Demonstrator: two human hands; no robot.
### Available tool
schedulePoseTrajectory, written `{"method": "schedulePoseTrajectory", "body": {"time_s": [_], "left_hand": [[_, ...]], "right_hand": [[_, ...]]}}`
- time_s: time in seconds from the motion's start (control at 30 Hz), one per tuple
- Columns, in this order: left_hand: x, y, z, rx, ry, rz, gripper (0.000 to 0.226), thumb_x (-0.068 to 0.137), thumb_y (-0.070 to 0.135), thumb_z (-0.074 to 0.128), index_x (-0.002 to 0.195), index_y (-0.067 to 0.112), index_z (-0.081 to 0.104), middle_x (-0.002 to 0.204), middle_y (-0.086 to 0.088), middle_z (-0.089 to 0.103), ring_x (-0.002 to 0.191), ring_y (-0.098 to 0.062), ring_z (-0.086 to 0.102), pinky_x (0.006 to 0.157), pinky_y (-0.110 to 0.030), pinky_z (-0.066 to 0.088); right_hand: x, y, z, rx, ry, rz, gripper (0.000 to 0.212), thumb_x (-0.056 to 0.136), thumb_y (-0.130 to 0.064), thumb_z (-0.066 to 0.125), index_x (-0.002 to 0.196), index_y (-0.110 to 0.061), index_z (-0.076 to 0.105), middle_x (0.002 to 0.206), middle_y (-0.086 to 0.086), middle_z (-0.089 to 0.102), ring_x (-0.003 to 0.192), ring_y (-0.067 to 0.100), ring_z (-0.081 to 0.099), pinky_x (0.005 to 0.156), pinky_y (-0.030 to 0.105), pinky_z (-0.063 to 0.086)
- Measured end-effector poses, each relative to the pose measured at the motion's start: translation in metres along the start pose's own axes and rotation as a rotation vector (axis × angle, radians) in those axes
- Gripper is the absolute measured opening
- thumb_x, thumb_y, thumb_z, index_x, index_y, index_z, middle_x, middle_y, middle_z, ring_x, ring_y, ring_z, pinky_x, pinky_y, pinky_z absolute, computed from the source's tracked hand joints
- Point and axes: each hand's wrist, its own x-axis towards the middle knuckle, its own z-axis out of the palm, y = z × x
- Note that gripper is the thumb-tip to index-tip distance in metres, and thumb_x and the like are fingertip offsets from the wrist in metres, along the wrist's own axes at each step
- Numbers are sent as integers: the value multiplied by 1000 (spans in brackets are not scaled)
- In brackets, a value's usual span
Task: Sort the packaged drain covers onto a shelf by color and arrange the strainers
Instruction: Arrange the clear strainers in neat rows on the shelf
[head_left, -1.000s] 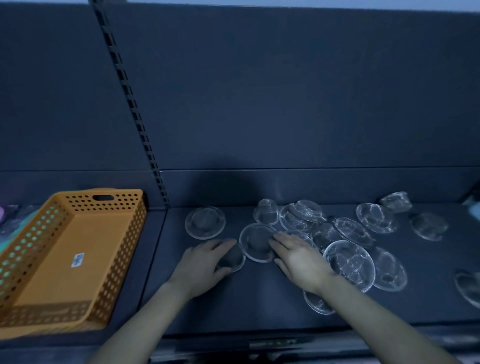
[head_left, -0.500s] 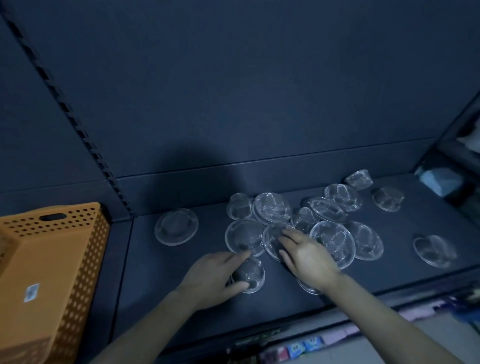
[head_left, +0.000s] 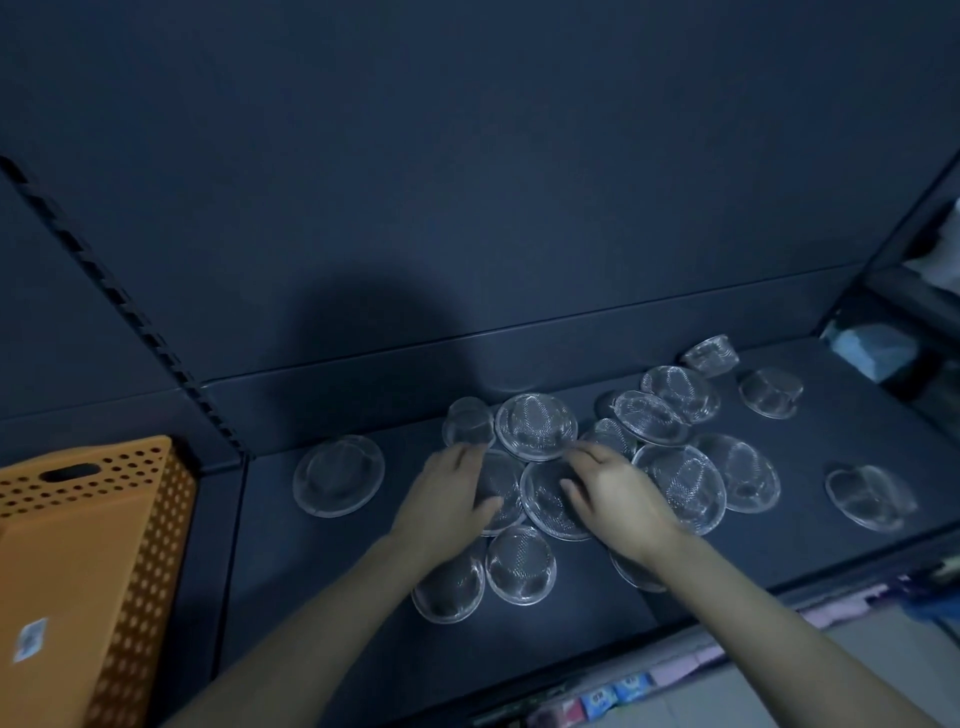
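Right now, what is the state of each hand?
Left hand: open, fingers resting on a mesh strainer.
Right hand: open, fingers touching the next strainer.

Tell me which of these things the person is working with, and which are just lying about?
In the job: the mesh strainers scattered on the dark shelf; the left hand and right hand resting on them.
Just lying about: the orange basket at the left; a pale blue packet at the far right; coloured packets below the shelf.

Dim, dark grey back panel
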Motion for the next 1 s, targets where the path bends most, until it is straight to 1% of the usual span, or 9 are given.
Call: {"method": "schedulePoseTrajectory", "body": {"time_s": [0.13, 0.27, 0.37, 0.5, 0.63, 0.7, 0.8, 0.9, 1.0], "left_hand": [[14, -4, 6, 22, -124, -9, 69, 83, 38, 63, 143, 20, 33, 141, -3, 41, 128, -22, 38, 106, -34, 34], [14, -13, 4, -1, -106, -13, 66, 79, 40, 65, 138, 23, 41, 141, 4, 44, 126, -17, 42, 104, -30, 36], [5, -25, -6, -91, -25, -29, 63, 75, 41, 68, 133, 26, 49, 133, 6, 52, 120, -14, 47, 98, -22, 36], [-7, -48, -25, -227, 110, -117, 59, 69, 49, 64, 122, 26, 57, 116, 10, 61, 106, -6, 55, 88, -16, 40], [-16, -69, -46, -213, 299, -228, 51, 75, 33, 72, 122, 21, 59, 115, 7, 60, 103, -10, 54, 86, -19, 40], [-20, -82, -54, -197, 339, -287, 49, 76, 30, 72, 122, 20, 59, 117, 6, 59, 105, -13, 54, 86, -21, 40], [-26, -101, -59, -166, 325, -359, 49, 78, 36, 70, 123, 21, 59, 120, 3, 61, 105, -13, 56, 84, -22, 42], [-34, -106, -59, -147, 247, -390, 54, 79, 34, 71, 129, 21, 55, 123, -1, 57, 109, -16, 53, 84, -20, 39], [-44, -110, -57, -115, 196, -393, 61, 79, 35, 70, 135, 24, 49, 132, 0, 49, 119, -18, 46, 93, -23, 40]], "right_hand": [[21, -12, 2, 0, -217, 79, 44, 88, -38, 52, 127, -16, 50, 129, 7, 53, 119, 29, 49, 96, 36, 44], [26, -18, 5, -157, -449, 135, 56, 81, -42, 59, 130, -21, 44, 136, 7, 43, 124, 32, 38, 102, 43, 39], [29, -19, 4, -99, -411, 150, 51, 78, -37, 61, 125, -21, 49, 131, 8, 46, 120, 34, 41, 100, 39, 40], [35, -23, -12, 76, -335, 226, 41, 80, -36, 59, 118, -22, 58, 113, 5, 64, 105, 26, 59, 86, 30, 48], [48, -39, -31, 202, -368, 281, 28, 83, -34, 59, 109, -26, 64, 100, -1, 69, 96, 17, 62, 79, 24, 47], [55, -51, -32, 308, -350, 287, 18, 80, -38, 62, 94, -28, 64, 86, -3, 70, 82, 14, 64, 72, 24, 47], [69, -81, -19, 563, -265, 303, 27, 78, -49, 65, 87, -23, 67, 69, -8, 64, 65, 9, 58, 66, 27, 45], [86, -112, 7, 813, -187, 311, 18, 82, -36, 65, 96, -24, 67, 82, -13, 63, 84, 9, 59, 71, 21, 41], [96, -123, 26, 775, -138, 342, 35, 84, -28, 65, 117, -18, 63, 103, -5, 64, 100, 10, 58, 77, 16, 36]]}}
